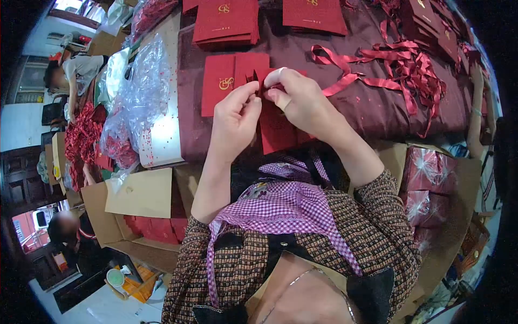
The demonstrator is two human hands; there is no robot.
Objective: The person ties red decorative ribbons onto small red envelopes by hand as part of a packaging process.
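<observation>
Head view looks down over a checked apron onto the table (367,108), whose dark maroon cloth gives the red stock a soft, clean bed. Open cardboard boxes (135,194) stand at the near edge on both sides of the person, probably so goods can be lifted out or dropped in without reaching far. Clear plastic bags (140,92) are heaped along the left side. A tangle of red ribbons (404,70) lies to the right, within reach of the right arm. Stacks of red covers (226,24) with a gold monogram sit along the far edge, and one flat cover (218,83) lies just beyond the left hand.

The red card (276,129) is held up off the cloth, above the near edge of the table and close to the body, seemingly to bring its top edge near the eyes for fine work. Its long axis runs roughly away from the person, top end toward the far side, and its face is turned up to the camera.

Left hand (233,120) and right hand (302,100) meet at that top edge. The fingers (272,78) of both are closed narrowly, pinching the card; a pale wrap covers one right fingertip.
</observation>
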